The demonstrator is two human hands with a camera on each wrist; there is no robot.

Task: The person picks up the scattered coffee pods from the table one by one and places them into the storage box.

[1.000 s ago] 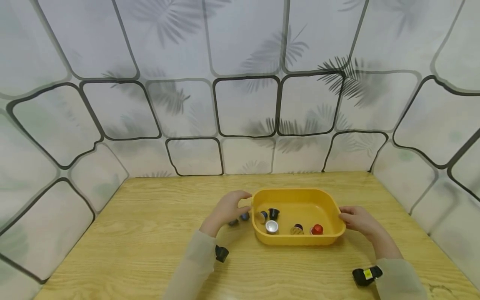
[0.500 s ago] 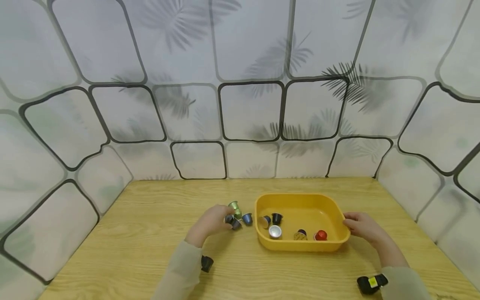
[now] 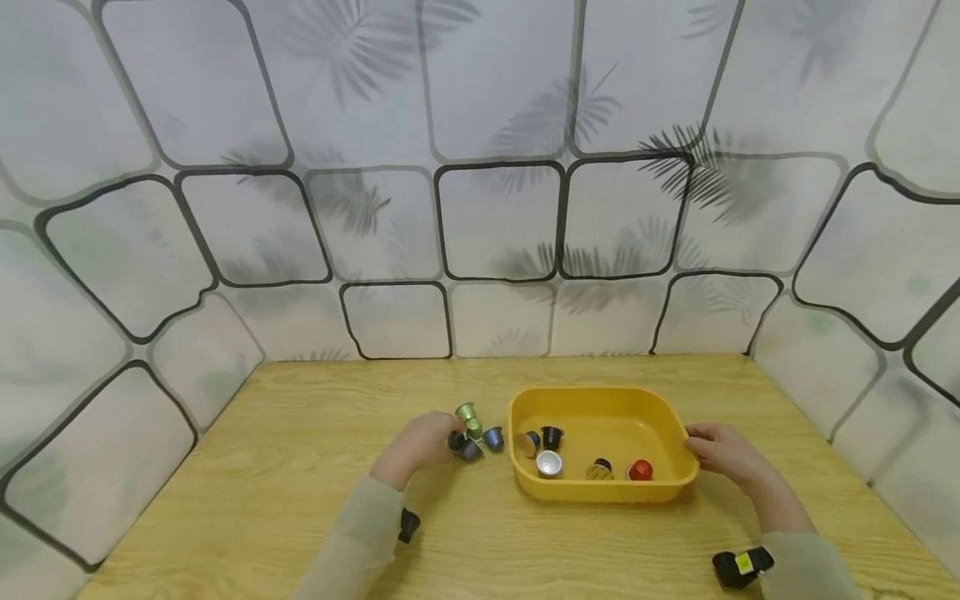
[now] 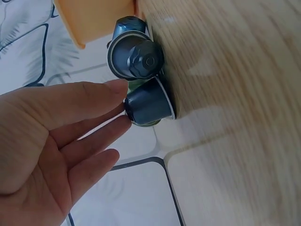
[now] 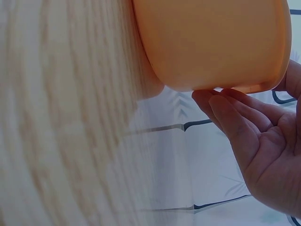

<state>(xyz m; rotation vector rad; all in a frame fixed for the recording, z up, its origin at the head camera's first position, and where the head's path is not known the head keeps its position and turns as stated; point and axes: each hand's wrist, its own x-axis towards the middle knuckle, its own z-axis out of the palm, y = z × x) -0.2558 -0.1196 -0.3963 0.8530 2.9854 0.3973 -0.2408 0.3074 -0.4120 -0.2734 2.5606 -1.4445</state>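
My left hand [image 3: 416, 448] is at a small cluster of coffee capsules on the table, left of a yellow tray [image 3: 600, 492]. Its thumb and fingertips pinch the narrow end of a dark capsule [image 4: 149, 101], whose rim faces the tabletop. Beside that one lies a dark grey capsule [image 3: 470, 451]. Green capsules [image 3: 466, 412] and a blue capsule [image 3: 493, 438] are close behind and to the right. My right hand [image 3: 723, 450] holds the tray's right end, with fingers against the outer wall [image 5: 211, 47] and the thumb up near the rim.
Inside the tray lie several capsules, among them a black one [image 3: 552, 437], a silver-faced one [image 3: 549, 464], a gold-faced one [image 3: 600, 472] and a red one [image 3: 641, 470]. A patterned cloth wall [image 3: 498, 217] encloses the wooden table [image 3: 315, 417] at the back and sides.
My left hand has moved left from the tray's left end to the capsules, uncovering the green and blue ones. The right hand has stayed on the tray. The head view has shifted slightly.
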